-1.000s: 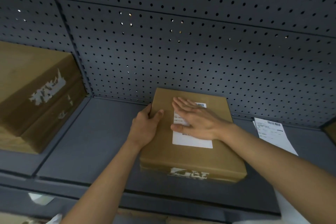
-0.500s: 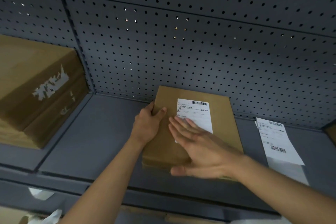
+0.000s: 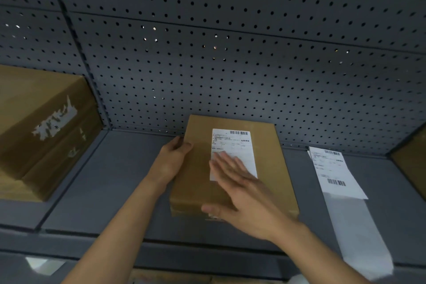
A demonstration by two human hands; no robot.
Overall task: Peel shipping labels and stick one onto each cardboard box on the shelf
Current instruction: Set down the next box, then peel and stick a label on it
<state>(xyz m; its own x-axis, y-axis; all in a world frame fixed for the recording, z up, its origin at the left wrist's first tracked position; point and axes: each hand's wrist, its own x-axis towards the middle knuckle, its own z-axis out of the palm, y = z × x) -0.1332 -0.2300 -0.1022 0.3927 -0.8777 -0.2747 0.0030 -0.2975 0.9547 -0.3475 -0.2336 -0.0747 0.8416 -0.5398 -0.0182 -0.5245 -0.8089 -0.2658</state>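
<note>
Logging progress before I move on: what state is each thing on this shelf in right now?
middle box: flat on the shelf, label on top.
left hand: grips the box's left edge.
label: stuck flat, lower part hidden.
right hand: fingers straight over the label, blurred.
label strip: lies on the shelf at right, tail over the front edge.
left box: torn white remnants only, no whole label.
</note>
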